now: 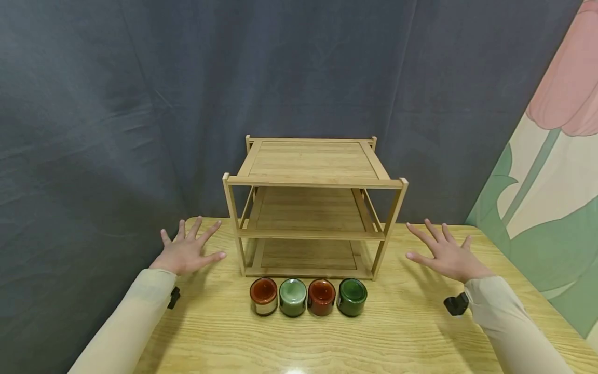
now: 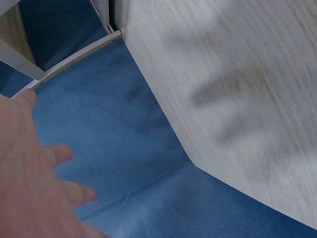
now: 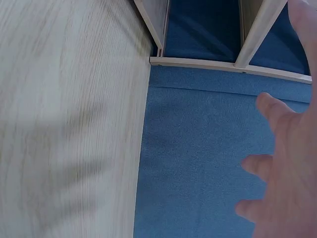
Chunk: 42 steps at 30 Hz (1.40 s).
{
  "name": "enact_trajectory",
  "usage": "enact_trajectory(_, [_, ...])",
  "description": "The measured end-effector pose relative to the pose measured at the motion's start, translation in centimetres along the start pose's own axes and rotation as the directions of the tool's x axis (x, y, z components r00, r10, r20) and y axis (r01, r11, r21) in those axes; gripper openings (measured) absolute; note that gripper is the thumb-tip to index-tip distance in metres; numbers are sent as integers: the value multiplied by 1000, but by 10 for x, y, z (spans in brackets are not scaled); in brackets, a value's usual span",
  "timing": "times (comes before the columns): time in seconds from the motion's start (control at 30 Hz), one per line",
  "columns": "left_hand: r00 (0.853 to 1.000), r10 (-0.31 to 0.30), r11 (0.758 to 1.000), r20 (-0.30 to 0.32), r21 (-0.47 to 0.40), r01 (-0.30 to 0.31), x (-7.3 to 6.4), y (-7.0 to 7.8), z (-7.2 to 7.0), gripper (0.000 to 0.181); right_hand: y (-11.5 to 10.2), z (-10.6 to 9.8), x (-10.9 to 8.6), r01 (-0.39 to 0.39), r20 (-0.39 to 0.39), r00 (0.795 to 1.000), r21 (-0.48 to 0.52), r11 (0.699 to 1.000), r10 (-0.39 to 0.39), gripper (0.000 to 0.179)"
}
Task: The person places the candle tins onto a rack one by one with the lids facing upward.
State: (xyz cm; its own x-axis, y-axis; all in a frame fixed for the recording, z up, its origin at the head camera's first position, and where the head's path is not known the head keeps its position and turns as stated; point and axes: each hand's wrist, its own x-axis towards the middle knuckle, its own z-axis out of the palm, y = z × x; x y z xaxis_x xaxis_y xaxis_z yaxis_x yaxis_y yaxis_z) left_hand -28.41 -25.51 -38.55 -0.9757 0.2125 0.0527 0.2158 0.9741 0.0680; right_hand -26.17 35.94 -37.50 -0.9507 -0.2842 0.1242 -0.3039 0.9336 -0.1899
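Sleeves [image 1: 123, 322]; outspread hands [image 1: 184, 255]; jars [image 1: 293, 297] between.

- I have the head camera looking forward and down over the pale wood-grain desk [image 1: 327, 345], far enough back to frame the whole three-tier pale wooden rack [image 1: 315, 208].
- My left wrist view looks from close beside the bare left hand [image 1: 184, 254], desk filling its right.
- My right wrist view sits equally close to the bare right hand [image 1: 450, 257], desk filling its left.
- All three share desk, dark blue cloth backdrop [image 1: 303, 67] and rack, the wrists catching only part of it.
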Motion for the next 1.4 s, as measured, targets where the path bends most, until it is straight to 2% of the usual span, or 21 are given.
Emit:
enact_trajectory(0.1, [1000,15,1000,-13,-1,-15,0,0,0,90,0,0,0,-1,10,1000,9,1000,1,77])
enact_trajectory(0.2, [998,56,998,-35,-33,-57,1,-1,0,90,-1,1,2,8,34,999,31,999,-9,77])
enact_trajectory(0.33, [992,108,975,-61,-187,-118,4,2,-1,86,-2,4,5,3,70,998,81,997,-9,76])
enact_trajectory(0.4, [992,110,948,-70,-294,-125,6,3,-1,82,-2,6,5,-1,75,997,109,994,-7,75])
enact_trajectory(0.47, [993,96,907,-73,-404,-117,7,4,-1,78,-3,8,5,2,65,998,138,990,-11,72])
enact_trajectory(0.6, [996,51,802,-78,-591,-88,10,5,1,72,-5,10,4,30,35,999,186,982,-37,62])
enact_trajectory(0.7, [995,38,721,-92,-687,-91,11,7,3,69,-6,11,4,48,25,998,219,975,-54,55])
enact_trajectory(0.83, [992,54,640,-117,-758,-124,13,11,4,65,-8,14,4,66,20,997,248,966,-73,48])
enact_trajectory(0.93, [991,56,607,-123,-784,-132,12,15,4,62,-8,17,3,73,23,996,260,963,-82,45])
enact_trajectory(1.2, [993,32,559,-115,-821,-113,13,25,4,55,-10,22,-2,67,36,996,279,958,-80,43])
enact_trajectory(1.4, [990,50,522,-133,-842,-139,16,28,7,54,-14,22,-5,80,33,995,299,951,-94,38])
